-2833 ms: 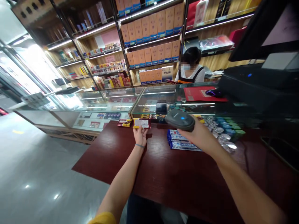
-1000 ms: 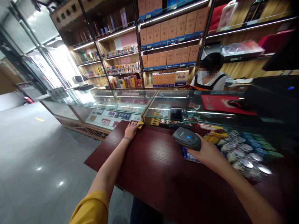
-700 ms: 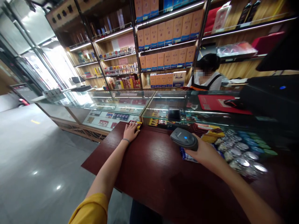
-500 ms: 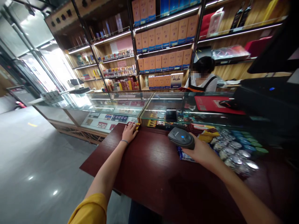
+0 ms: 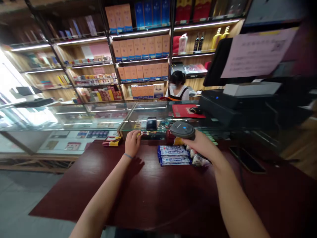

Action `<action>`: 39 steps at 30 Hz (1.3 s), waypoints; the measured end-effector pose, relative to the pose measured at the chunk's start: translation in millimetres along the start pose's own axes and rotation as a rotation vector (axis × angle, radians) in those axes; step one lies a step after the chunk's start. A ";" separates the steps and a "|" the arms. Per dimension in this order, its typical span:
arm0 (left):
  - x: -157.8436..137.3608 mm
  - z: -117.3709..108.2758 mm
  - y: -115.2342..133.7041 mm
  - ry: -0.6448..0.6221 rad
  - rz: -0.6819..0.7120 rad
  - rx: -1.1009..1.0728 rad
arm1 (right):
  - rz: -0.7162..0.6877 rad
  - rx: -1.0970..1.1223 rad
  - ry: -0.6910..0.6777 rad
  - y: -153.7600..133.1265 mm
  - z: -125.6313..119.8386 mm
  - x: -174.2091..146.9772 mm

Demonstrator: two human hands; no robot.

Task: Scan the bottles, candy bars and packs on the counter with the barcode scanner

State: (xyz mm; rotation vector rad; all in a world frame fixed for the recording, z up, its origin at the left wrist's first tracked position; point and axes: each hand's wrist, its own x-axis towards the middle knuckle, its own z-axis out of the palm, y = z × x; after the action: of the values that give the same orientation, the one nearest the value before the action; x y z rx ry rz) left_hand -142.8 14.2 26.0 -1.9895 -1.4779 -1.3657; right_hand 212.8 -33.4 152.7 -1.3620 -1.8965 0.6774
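In my right hand is a dark grey barcode scanner with a lit blue light, held above the counter. Under and beside it lie blue-and-white snack packets in a neat row, with red-and-yellow packets partly covered behind. My left hand is raised over the table, its shadow falling below it, with fingers curled together. A small yellow bit shows at its fingertips; what it belongs to is unclear. Left of that hand, a stack of red-and-yellow packets rests at the table's back edge.
A glass display case runs behind the dark red table. A phone lies at right, near a black printer-like machine and a monitor with paper. A person in an apron is behind the case, before stocked shelves.
The view has turned right. My left hand has come off the red-and-yellow stack, moving right with fingers curled. My right hand still grips the scanner, and more of the blue-and-white packets shows.
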 end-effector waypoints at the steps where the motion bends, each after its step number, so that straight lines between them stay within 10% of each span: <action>1: 3.5 9.4 14.9 -0.014 0.027 -0.018 | 0.040 0.020 0.002 4.6 -7.6 -0.7; 14: 27.6 117.3 157.6 -0.368 0.231 -0.029 | 0.166 0.285 0.145 40.6 -67.8 -11.5; 27: 30.2 129.5 170.6 -0.502 0.276 0.075 | 0.102 0.336 0.191 40.5 -79.4 -19.7; 33: 20.5 104.9 149.4 -0.205 0.149 -0.178 | 0.085 0.306 0.219 34.9 -78.1 -19.6; 39: -9.8 69.4 97.5 0.220 -0.437 -0.523 | 0.068 0.284 0.229 24.0 -63.6 -14.8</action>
State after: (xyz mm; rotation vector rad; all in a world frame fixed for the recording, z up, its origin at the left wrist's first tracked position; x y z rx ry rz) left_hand -23.7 16.8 10.4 -1.7497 -1.6317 -2.2724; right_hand 279.8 -39.0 170.9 -1.2663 -1.5171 0.7575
